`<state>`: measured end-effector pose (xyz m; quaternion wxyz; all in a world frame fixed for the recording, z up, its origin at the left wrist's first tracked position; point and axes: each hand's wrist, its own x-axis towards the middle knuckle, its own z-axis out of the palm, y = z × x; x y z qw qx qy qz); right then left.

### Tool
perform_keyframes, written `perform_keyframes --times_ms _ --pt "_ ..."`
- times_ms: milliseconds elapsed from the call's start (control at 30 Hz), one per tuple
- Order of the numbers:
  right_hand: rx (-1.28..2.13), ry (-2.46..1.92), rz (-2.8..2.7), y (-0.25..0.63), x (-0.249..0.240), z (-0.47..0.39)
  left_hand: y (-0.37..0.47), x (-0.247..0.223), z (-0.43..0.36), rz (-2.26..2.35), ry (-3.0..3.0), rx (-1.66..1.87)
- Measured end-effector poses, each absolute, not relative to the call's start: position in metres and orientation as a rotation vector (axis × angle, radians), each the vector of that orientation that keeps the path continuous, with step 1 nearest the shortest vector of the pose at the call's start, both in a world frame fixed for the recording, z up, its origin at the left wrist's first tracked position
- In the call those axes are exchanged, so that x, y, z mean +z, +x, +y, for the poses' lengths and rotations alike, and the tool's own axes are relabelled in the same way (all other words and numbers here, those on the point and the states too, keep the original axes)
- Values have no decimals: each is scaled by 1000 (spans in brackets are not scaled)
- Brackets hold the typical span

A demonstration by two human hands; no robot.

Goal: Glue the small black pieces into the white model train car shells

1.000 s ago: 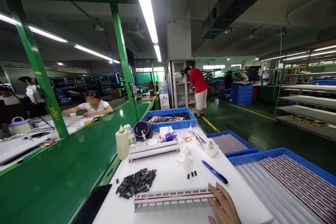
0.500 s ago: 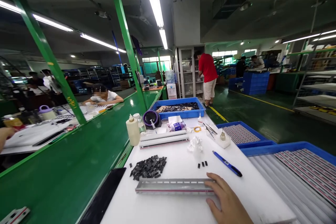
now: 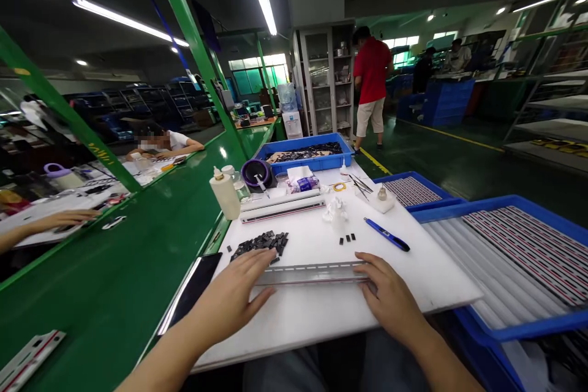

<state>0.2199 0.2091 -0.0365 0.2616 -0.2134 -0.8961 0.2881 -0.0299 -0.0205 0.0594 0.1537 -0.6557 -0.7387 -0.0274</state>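
A long grey slotted strip [image 3: 316,273] with a red line along its side lies crosswise on the white work board [image 3: 303,324]. My right hand [image 3: 388,294] grips its right end, fingers over the far edge and thumb at the near side. Over the left end lies my left hand [image 3: 236,291], its fingers stretched flat and the thumb held apart; that end is hidden under it. Just behind the left fingers is a heap of small black rectangular pieces [image 3: 264,244], partly covered by the hand. Several such loose pieces [image 3: 348,239] sit in a short row farther right.
Behind lie more strips [image 3: 282,211], a cream bottle [image 3: 225,195], crumpled tissue [image 3: 335,209], tweezers [image 3: 361,184] and a blue cutter pen [image 3: 386,234]. A blue tray [image 3: 496,202] of finished-looking strips stands right. A green bench [image 3: 114,294] runs left; a co-worker's hand [image 3: 64,218] rests beyond.
My left hand has come into view and onto the strip's left end. My right hand stays at the right end, fingers closer around it. The view has tilted down.
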Motion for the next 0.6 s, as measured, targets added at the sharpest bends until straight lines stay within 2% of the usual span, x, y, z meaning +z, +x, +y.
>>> perform_keyframes --times_ms 233,367,500,600 --pt "946 -614 -2197 225 -36 218 -26 31 1 -2151 -1945 -75" --pt "734 -588 -2048 237 -42 206 -38 27 -19 -2040 -1879 -122" --pt "504 -507 -2023 289 -105 183 -41 17 -39 -1983 -1823 -147" --pt "457 -271 -2443 334 -175 177 -33 11 -48 -1985 -1838 -204"
